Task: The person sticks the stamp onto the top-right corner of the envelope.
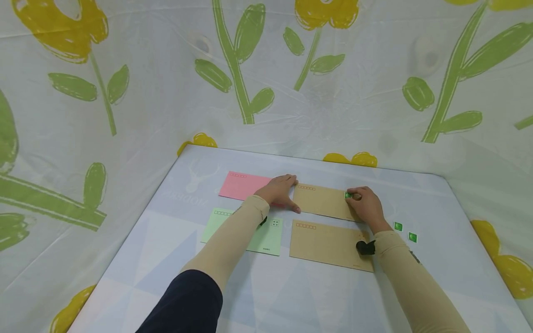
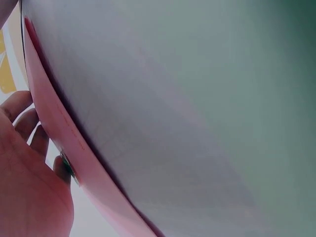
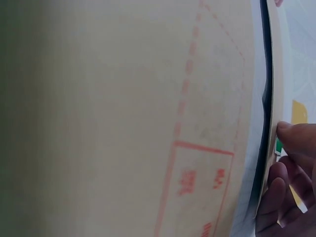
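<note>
Four envelopes lie on the pale table (image 1: 291,296). My left hand (image 1: 281,189) rests flat, fingers straight, across the right end of a pink envelope (image 1: 239,185) and the left edge of the upper brown envelope (image 1: 322,201). My right hand (image 1: 360,198), fingers curled, holds a small green stamp (image 1: 348,195) at that envelope's top right corner. The right wrist view shows the brown envelope (image 3: 148,123) close up, with the stamp (image 3: 278,146) under my fingertips (image 3: 291,138). The left wrist view shows the pink envelope's edge (image 2: 59,143) beside my left hand (image 2: 24,173).
A light green envelope (image 1: 266,233) and a second brown envelope (image 1: 325,243) lie nearer to me. Two more green stamps (image 1: 398,226) (image 1: 412,237) sit on the table to the right of my right wrist. A flower-printed cloth (image 1: 266,69) hangs behind and beside the table.
</note>
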The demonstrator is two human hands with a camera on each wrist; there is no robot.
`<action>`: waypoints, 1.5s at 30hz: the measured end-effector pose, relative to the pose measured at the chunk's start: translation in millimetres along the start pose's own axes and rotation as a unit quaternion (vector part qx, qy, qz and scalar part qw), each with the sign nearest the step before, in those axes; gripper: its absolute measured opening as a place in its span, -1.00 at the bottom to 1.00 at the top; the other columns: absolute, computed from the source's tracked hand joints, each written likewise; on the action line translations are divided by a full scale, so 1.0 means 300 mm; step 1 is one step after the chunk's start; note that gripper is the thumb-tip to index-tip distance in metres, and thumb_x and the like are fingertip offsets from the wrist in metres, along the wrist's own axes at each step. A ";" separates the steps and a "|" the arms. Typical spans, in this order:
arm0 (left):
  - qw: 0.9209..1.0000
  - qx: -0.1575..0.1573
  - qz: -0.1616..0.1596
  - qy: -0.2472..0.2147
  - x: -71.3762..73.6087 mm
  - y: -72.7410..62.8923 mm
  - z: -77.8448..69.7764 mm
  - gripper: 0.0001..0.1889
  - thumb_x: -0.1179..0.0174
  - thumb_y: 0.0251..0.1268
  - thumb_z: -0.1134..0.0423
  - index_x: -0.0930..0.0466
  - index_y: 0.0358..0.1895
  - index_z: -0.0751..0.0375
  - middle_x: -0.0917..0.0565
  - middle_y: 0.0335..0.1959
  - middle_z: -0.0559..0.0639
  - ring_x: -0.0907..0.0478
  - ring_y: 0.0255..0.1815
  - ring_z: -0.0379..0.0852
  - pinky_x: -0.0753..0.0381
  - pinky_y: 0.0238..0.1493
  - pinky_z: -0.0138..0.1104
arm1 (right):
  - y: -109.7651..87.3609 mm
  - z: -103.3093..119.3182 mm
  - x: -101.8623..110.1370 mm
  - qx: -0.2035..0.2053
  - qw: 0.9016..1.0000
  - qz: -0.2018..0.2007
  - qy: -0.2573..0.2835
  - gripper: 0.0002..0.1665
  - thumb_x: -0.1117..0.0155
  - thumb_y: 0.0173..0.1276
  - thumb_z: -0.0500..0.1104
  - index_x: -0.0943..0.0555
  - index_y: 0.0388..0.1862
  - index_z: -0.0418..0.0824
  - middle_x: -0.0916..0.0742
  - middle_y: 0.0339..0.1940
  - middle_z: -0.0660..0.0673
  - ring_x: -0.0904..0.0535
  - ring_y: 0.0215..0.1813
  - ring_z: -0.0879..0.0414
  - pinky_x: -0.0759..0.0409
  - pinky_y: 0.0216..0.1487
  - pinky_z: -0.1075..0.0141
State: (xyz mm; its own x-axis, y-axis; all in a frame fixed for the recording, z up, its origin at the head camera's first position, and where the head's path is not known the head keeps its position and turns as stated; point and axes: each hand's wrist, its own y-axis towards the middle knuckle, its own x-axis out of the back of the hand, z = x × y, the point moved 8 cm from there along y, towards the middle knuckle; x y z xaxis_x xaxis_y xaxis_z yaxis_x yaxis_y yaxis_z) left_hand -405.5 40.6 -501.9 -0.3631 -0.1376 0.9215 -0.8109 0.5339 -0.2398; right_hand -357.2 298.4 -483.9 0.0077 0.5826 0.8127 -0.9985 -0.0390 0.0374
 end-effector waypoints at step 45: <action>1.000 -0.010 -0.009 0.015 0.003 0.001 -0.004 0.21 -0.45 -0.09 -0.44 -0.13 0.60 0.07 -0.14 0.63 0.00 -0.04 0.63 -0.05 -0.04 0.62 -0.25 | -0.045 0.036 -0.020 0.008 0.999 -0.003 -0.033 -0.56 -0.23 0.50 -0.21 -0.58 0.26 -0.41 -0.51 0.27 -0.41 -0.59 0.02 -0.24 -0.62 0.03 -0.11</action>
State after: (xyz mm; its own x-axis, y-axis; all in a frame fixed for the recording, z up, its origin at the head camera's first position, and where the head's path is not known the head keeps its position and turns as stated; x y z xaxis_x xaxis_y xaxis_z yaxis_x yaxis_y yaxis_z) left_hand -405.5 41.6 -500.8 -0.3341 -0.1219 0.9346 -0.8072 0.5490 -0.2169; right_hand -343.4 286.8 -483.0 0.0177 0.5277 0.8492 -0.9975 -0.0482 0.0507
